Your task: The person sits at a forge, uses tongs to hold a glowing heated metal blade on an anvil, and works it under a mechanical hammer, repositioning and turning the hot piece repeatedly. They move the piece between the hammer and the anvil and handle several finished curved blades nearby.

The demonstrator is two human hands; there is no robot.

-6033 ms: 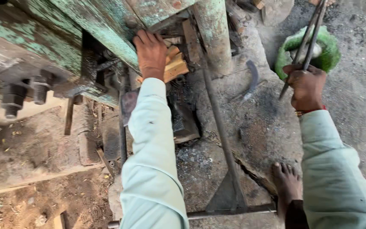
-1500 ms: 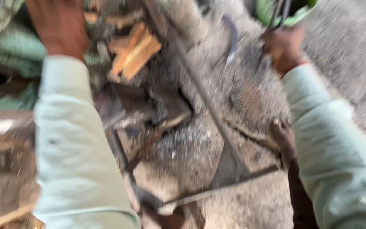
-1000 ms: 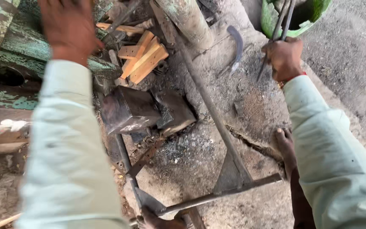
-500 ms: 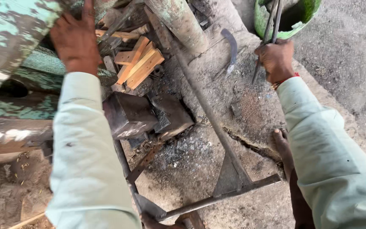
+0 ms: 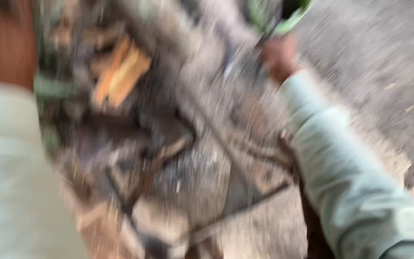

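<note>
The whole view is smeared by motion, so I can only give coarse facts. My right hand (image 5: 279, 57) sits near the top of the frame, right of centre, closed as a fist around thin dark metal rods (image 5: 264, 33) that run up and away from it toward a green container (image 5: 291, 17) at the top edge; the rods show only as a dark streak, and I cannot tell how many there are or where their tips end. The pale green sleeve (image 5: 350, 192) runs from that hand down to the lower right corner. My left hand (image 5: 5, 52) is a reddish-brown blur at the upper left edge, partly cut off; I cannot tell whether its fingers are open or closed, or whether they touch anything. Just right of it lies a bundle of orange-tan wooden pieces (image 5: 120, 72), tilted, among dark machine parts. Below them, a dark metal frame bar (image 5: 226, 153) slants down across the middle of the grey, gritty ground (image 5: 374, 72). To the right of the right hand the ground is open and bare; to its left the space is crowded with wood and metal.
</note>
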